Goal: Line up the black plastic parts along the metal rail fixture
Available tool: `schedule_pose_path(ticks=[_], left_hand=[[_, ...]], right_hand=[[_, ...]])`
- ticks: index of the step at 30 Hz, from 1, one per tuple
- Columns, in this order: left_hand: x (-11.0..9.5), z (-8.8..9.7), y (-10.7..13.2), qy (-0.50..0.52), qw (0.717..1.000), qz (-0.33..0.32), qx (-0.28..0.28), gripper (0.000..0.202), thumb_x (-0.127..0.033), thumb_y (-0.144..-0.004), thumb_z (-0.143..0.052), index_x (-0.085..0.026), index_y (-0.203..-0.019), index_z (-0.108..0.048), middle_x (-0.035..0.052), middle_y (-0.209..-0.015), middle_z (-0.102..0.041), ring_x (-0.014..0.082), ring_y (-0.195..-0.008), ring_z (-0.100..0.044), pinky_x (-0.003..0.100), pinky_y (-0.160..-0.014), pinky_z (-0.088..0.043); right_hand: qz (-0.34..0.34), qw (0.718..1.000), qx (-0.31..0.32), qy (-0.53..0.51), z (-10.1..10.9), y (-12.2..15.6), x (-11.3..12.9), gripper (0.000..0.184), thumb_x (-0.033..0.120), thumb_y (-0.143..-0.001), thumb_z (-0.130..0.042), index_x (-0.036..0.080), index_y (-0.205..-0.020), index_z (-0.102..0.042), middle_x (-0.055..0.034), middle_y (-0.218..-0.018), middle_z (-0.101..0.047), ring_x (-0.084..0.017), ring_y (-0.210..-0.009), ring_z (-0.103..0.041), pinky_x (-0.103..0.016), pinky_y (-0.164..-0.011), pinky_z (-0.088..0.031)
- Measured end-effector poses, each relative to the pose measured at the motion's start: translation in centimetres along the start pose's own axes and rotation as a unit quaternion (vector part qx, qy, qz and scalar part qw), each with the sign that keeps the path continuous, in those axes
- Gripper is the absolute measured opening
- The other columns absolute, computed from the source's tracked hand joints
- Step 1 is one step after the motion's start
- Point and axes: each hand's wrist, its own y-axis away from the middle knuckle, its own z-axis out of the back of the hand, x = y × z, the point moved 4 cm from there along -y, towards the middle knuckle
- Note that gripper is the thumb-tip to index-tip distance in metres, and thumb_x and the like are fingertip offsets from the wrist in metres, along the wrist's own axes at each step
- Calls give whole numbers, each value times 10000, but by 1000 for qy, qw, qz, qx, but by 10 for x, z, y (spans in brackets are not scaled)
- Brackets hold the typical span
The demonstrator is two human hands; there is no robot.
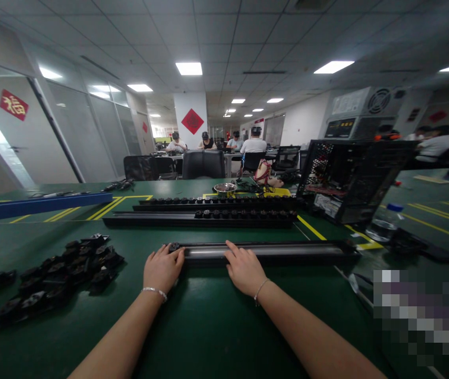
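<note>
A long black rail [279, 252] with a shiny grey channel lies crosswise on the green table in front of me. At its left end my left hand [161, 269] is closed, its fingers and thumb around a small black round-faced socket module [174, 247] sitting on the rail. My right hand [245, 267] grips the rail near its middle, fingertips over the channel and near wall. Further left lies a pile of loose black modules [58, 271]. Behind, a second black rail [149, 217] carries a row of such modules on its right part, with another filled rail [169, 202] beyond it.
An open black computer case [350, 181] with a power supply [362, 102] on top stands at the right. Nearby are a clear bottle [384, 223] and a metal bowl [225, 188]. A blue bar [42, 205] lies at the left. Several people sit at far tables.
</note>
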Motion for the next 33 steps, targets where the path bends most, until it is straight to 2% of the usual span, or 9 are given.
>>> schedule_pose_path(ticks=[7, 15, 22, 33], left_hand=[[7, -2, -2, 3, 1000, -6, 2, 392, -378, -869, -324, -312, -1092, -640, 47, -1144, -631, 211, -1162, -501, 339, -977, -385], [21, -6, -3, 44, 996, 70, 45, 426, -446, -872, -272, -360, -1103, -620, 30, -1262, -549, 219, -1008, -601, 349, -855, -468], [28, -10, -5, 54, 988, 116, 83, 427, -482, -862, -266, -398, -1111, -603, 12, -1320, -496, 258, -991, -607, 405, -846, -464], [41, -13, -7, 43, 988, 126, 80, 421, -501, -854, -267, -429, -1101, -600, -21, -1314, -502, 253, -945, -618, 394, -804, -469]], right_hand=[[7, 1000, -8, 5, -6, -2, -2, 223, 249, -848, -443, 216, -1055, -520, -50, -1421, -347, -199, -948, -518, -343, -780, -353], [5, 1000, -12, 3, -7, -2, -5, 208, 245, -851, -448, 211, -1041, -524, -57, -1414, -358, -197, -953, -520, -342, -776, -350], [-4, 1000, -7, 1, -8, -3, -6, 215, 240, -842, -464, 215, -1042, -537, -56, -1411, -363, -198, -965, -520, -344, -775, -350], [2, 1000, -20, 1, -5, -2, -7, 197, 233, -838, -470, 209, -1023, -536, -59, -1405, -374, -200, -944, -531, -344, -770, -362]])
